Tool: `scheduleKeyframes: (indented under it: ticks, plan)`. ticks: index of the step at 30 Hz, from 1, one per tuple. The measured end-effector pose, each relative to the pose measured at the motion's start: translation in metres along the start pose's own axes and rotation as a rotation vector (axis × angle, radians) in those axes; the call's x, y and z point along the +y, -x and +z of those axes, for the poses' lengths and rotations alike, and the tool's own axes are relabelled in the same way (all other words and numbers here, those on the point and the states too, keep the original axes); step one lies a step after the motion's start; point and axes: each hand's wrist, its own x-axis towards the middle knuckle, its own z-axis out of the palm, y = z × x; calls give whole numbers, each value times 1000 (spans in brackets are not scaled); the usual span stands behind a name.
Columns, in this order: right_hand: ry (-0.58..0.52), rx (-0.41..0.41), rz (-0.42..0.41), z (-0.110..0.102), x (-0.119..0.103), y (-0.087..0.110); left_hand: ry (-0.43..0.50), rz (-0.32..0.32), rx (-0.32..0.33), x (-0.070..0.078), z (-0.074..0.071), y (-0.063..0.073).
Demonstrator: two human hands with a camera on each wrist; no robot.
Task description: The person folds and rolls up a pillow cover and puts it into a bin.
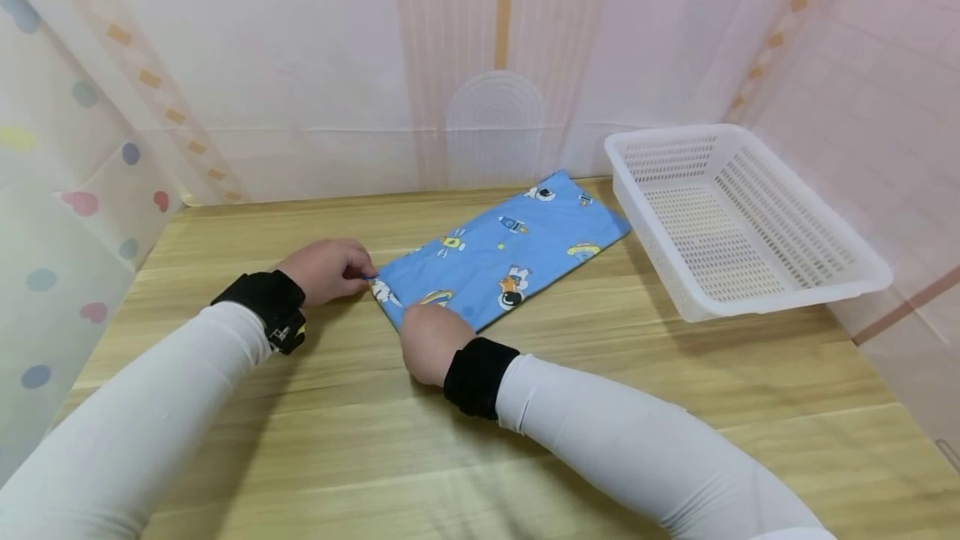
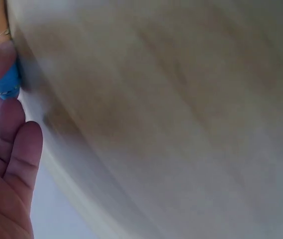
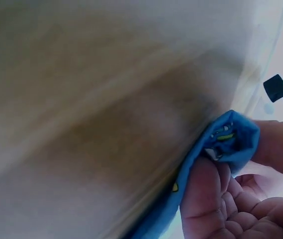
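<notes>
A blue cloth (image 1: 491,244) printed with astronauts and rockets lies on the wooden table as a flat folded strip, slanting from the near left to the far right. At its left corner my left hand (image 1: 326,271) pinches the edge between thumb and fingertips; the left wrist view shows a bit of the cloth (image 2: 9,82) there. My right hand (image 1: 435,344) grips the near corner of the same short end. In the right wrist view that layered corner (image 3: 235,137) is curled between thumb and fingers.
A white perforated plastic basket (image 1: 678,277) stands at the right of the table (image 1: 360,448), close to the cloth's far end. Behind the table hangs a pale patterned backdrop (image 1: 300,65). A side sheet (image 1: 63,273) with coloured dots and hearts borders the left.
</notes>
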Motion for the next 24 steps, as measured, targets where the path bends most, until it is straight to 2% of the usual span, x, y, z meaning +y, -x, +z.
scheduleKeyframes:
  ticks: [6,16,21,24]
  plan:
    - [8,-4,-10,0,1,1,-44,52,7,5,-1,-1]
    - [-132,-20,47,-2,6,1,-28,-33,-97,7,-6,-14]
    - [-110,-2,44,-3,10,0,18,-106,-175,3,-8,-27]
    - [-85,-7,38,-3,11,-2,62,-129,-225,4,-10,-33]
